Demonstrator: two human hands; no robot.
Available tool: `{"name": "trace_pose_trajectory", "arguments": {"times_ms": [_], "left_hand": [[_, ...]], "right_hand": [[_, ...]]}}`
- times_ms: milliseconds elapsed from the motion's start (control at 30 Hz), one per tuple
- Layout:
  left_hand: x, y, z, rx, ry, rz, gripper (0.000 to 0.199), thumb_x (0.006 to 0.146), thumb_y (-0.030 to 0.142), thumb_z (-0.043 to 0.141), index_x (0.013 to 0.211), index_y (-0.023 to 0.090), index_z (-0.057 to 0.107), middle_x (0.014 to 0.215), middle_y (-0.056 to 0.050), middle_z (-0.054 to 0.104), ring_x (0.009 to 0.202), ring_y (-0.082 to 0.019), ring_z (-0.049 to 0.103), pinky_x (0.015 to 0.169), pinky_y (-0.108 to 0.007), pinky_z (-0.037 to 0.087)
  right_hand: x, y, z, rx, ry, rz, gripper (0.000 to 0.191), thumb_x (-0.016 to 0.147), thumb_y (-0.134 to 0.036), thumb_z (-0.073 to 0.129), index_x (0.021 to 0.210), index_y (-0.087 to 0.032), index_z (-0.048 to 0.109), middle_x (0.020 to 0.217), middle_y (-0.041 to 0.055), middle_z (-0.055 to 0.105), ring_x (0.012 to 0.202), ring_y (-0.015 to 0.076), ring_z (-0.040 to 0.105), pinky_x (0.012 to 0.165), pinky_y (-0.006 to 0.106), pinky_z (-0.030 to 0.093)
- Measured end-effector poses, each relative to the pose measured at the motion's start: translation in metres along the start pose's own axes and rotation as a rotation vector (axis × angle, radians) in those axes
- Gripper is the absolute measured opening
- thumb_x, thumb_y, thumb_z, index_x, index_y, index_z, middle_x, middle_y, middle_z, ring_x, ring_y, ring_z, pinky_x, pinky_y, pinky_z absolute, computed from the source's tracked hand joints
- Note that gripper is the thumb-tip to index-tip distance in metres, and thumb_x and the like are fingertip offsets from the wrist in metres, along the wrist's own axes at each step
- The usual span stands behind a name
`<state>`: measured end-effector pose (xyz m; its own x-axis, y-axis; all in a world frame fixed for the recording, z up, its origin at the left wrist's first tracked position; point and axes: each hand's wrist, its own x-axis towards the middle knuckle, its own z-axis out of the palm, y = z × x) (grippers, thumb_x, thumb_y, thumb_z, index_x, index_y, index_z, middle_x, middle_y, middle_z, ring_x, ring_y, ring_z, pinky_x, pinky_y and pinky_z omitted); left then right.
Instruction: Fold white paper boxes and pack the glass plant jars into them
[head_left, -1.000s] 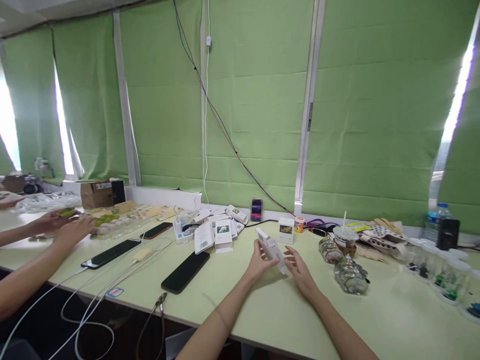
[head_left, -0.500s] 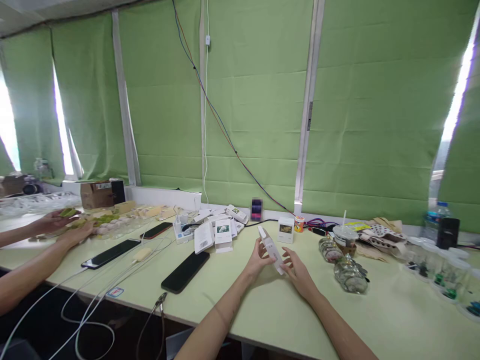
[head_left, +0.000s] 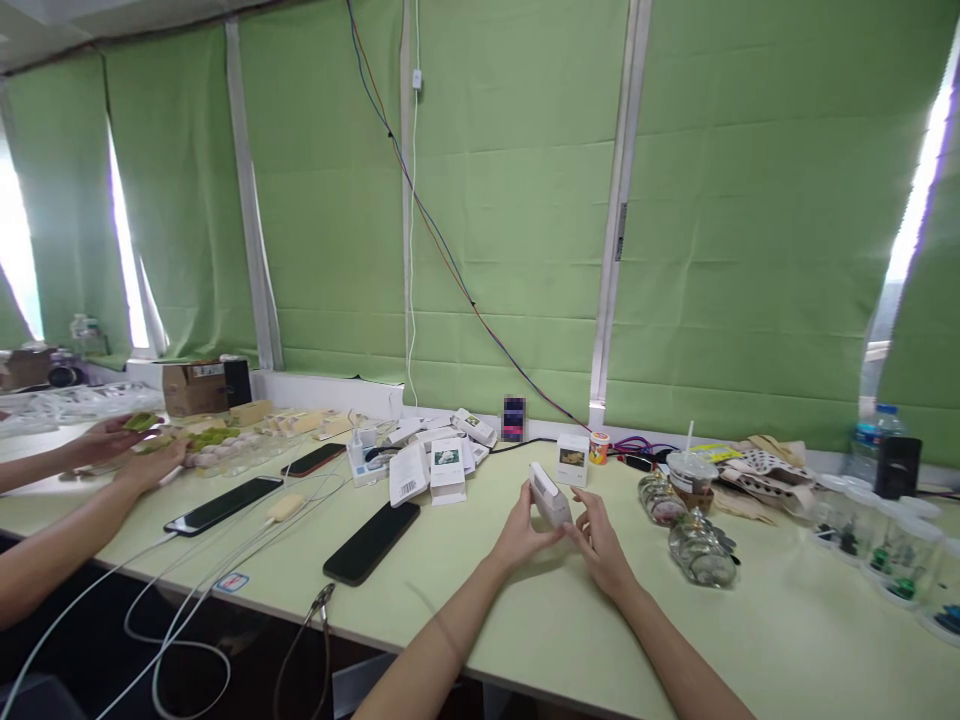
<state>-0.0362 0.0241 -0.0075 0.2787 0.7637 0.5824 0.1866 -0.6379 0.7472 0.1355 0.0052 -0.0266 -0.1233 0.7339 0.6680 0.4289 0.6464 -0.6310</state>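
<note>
A small white box (head_left: 551,497) is held above the table (head_left: 570,630) near the middle of the view, tilted, with a narrow side facing me. My left hand (head_left: 521,530) grips it from the left, with fingers behind and thumb along the lower edge. My right hand (head_left: 598,540) is at its lower right corner, the thumb and a finger meeting the box there while the upper fingers curve beside it. Behind them stands an upright white box with a dark picture (head_left: 572,460).
Flattened white cartons (head_left: 448,470) and a black phone (head_left: 371,543) lie left of my hands. Glass jars (head_left: 701,548) and a lidded cup (head_left: 690,475) stand right. Another person's hands (head_left: 154,462) handle green items far left, beyond white cables (head_left: 225,560).
The white box has turned in my hands, from a thin slanted strip to a thicker shape showing its end. My right hand has shifted slightly at its lower corner.
</note>
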Motion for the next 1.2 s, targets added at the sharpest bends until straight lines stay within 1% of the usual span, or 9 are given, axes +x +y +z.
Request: {"name": "trace_pose_trajectory", "arguments": {"times_ms": [100,233,367,533,633,700,800,967,1200], "left_hand": [[0.001,0.001,0.001,-0.033,-0.046,-0.023,0.08,0.067,0.038,0.075,0.132,0.021,0.033,0.123,-0.011,0.054,0.11,-0.026,0.051,0.095,-0.041,0.041],[0.004,-0.006,0.001,-0.097,-0.031,-0.024,0.087,0.06,0.037,0.08,0.132,0.02,0.035,0.127,-0.012,0.05,0.113,-0.027,0.05,0.096,-0.04,0.041],[0.007,-0.017,0.001,-0.114,-0.02,0.027,0.082,0.057,0.031,0.082,0.127,0.021,0.04,0.123,-0.009,0.052,0.113,-0.027,0.049,0.097,-0.039,0.039],[0.006,-0.019,-0.001,-0.136,-0.031,0.026,0.064,0.078,0.032,0.064,0.134,0.024,0.035,0.127,-0.009,0.05,0.113,-0.025,0.049,0.093,-0.037,0.042],[0.005,-0.016,0.0,-0.107,-0.063,0.03,0.061,0.088,0.038,0.051,0.142,0.025,0.026,0.131,-0.011,0.047,0.115,-0.025,0.047,0.091,-0.037,0.044],[0.004,-0.013,0.0,-0.061,-0.07,0.087,0.059,0.092,0.041,0.043,0.145,0.025,0.021,0.132,-0.011,0.046,0.117,-0.026,0.045,0.097,-0.04,0.039],[0.004,-0.012,0.0,-0.013,-0.066,0.15,0.057,0.094,0.042,0.036,0.146,0.025,0.019,0.128,-0.011,0.048,0.116,-0.025,0.044,0.102,-0.042,0.033],[0.003,-0.014,0.0,-0.032,-0.08,0.075,0.06,0.092,0.04,0.043,0.145,0.031,0.016,0.117,-0.008,0.048,0.1,-0.021,0.051,0.088,-0.038,0.046],[0.002,-0.015,0.0,0.008,-0.056,0.078,0.053,0.085,0.026,0.052,0.135,0.031,0.036,0.108,-0.004,0.048,0.092,-0.018,0.054,0.081,-0.035,0.052]], "right_hand": [[0.0,0.001,-0.001,-0.02,-0.052,-0.012,0.042,0.09,-0.042,0.045,0.128,-0.026,0.04,0.109,0.0055,0.055,0.071,0.0156,0.054,0.068,0.031,0.048],[0.0,0.006,0.001,0.009,-0.09,-0.006,0.034,0.09,-0.043,0.043,0.117,-0.023,0.049,0.094,0.0033,0.059,0.071,0.017,0.054,0.066,0.03,0.045],[0.001,0.011,0.003,0.069,-0.074,0.04,0.033,0.091,-0.045,0.041,0.111,-0.021,0.051,0.089,0.0029,0.06,0.069,0.0172,0.053,0.065,0.029,0.044],[0.002,0.011,0.004,0.199,-0.016,0.159,0.043,0.091,-0.048,0.035,0.127,-0.023,0.037,0.1,0.0039,0.058,0.052,0.0126,0.05,0.049,0.027,0.043],[0.001,0.009,0.003,0.205,0.058,0.17,0.053,0.091,-0.048,0.035,0.139,-0.028,0.021,0.111,0.005,0.054,0.052,0.0111,0.05,0.05,0.028,0.045],[0.001,0.009,0.002,0.165,0.081,0.143,0.058,0.091,-0.047,0.039,0.141,-0.03,0.017,0.112,0.0048,0.054,0.054,0.0116,0.051,0.054,0.028,0.046],[0.001,0.012,0.0,0.055,0.115,0.071,0.056,0.09,-0.045,0.042,0.141,-0.029,0.024,0.108,0.0047,0.057,0.065,0.015,0.053,0.065,0.032,0.048],[0.003,0.02,-0.001,-0.039,0.233,-0.016,0.047,0.091,-0.042,0.042,0.134,-0.026,0.04,0.102,0.0066,0.06,0.094,0.0227,0.053,0.083,0.039,0.045],[0.004,0.027,0.001,0.048,0.231,0.031,0.042,0.091,-0.042,0.04,0.13,-0.025,0.044,0.11,0.0085,0.058,0.099,0.0234,0.053,0.083,0.039,0.046]]}}
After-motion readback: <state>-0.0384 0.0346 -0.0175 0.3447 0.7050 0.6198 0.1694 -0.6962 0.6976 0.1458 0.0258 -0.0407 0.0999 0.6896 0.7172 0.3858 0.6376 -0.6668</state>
